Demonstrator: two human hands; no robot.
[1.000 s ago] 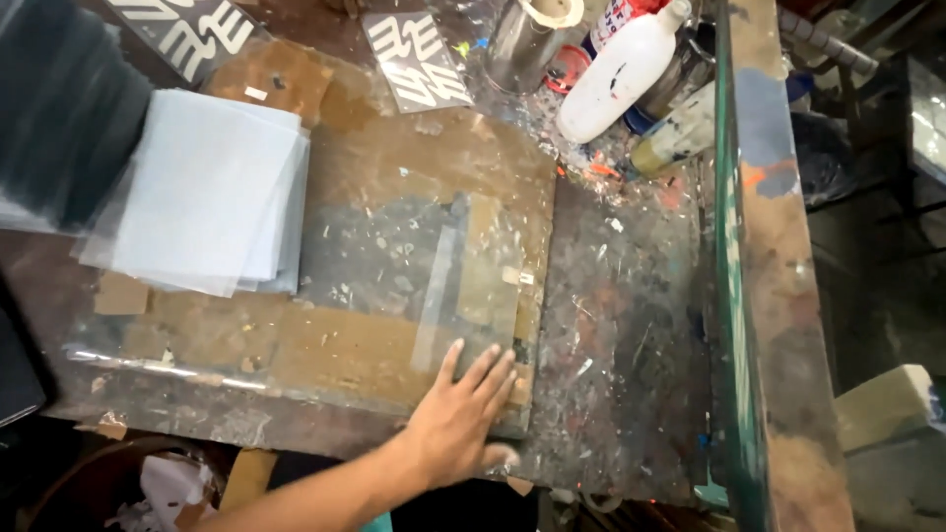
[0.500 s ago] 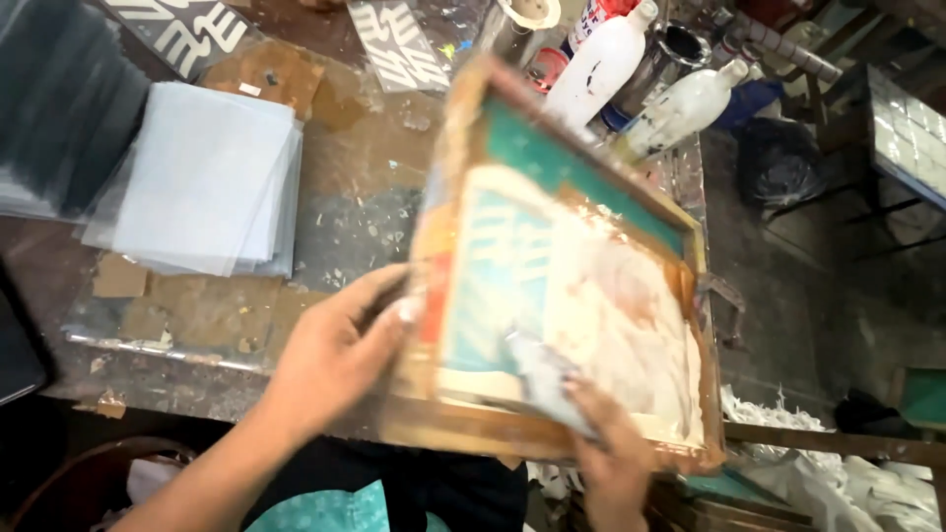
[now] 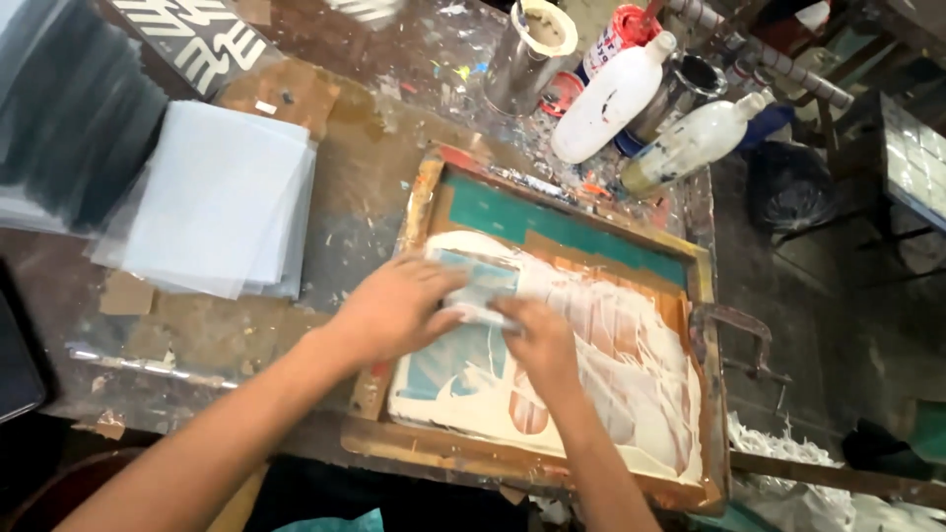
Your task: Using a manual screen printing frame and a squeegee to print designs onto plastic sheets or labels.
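**Ana:** Half a second back the wooden screen frame [image 3: 552, 325] was tilted up in the air between both hands; now it lies flat on the counter [image 3: 374, 197], and both hands have come onto the squeegee [image 3: 473, 291] inside it.

**Ben:** Where does the squeegee sit, exactly?

**Ana:** On the mesh, toward the frame's near-left part, at the edge of the white ink [image 3: 631, 394] that spreads over most of the screen. The left hand [image 3: 399, 305] is closed over its left end, fingers curled on top. The right hand [image 3: 542, 340] is clamped on the right end, thumb side toward the blade.

**Ben:** How would you judge a good pull from here?

**Ana:** Even pressure from both hands, I'd say, so the blade stays level across the frame. Keep it leaning slightly and move in one steady stroke; stopping midway likely leaves a ridge of ink.

**Ben:** Anything to watch around the frame?

**Ana:** Its far right corner lies near the white bottles [image 3: 616, 99] and the metal can [image 3: 527, 54], so a long stroke should end short of that rail. A metal clamp [image 3: 739, 340] grips the frame's right side, which probably keeps it from sliding. The stack of clear sheets [image 3: 212, 202] lies to the frame's left, well apart from the wet ink, and is best kept that way.
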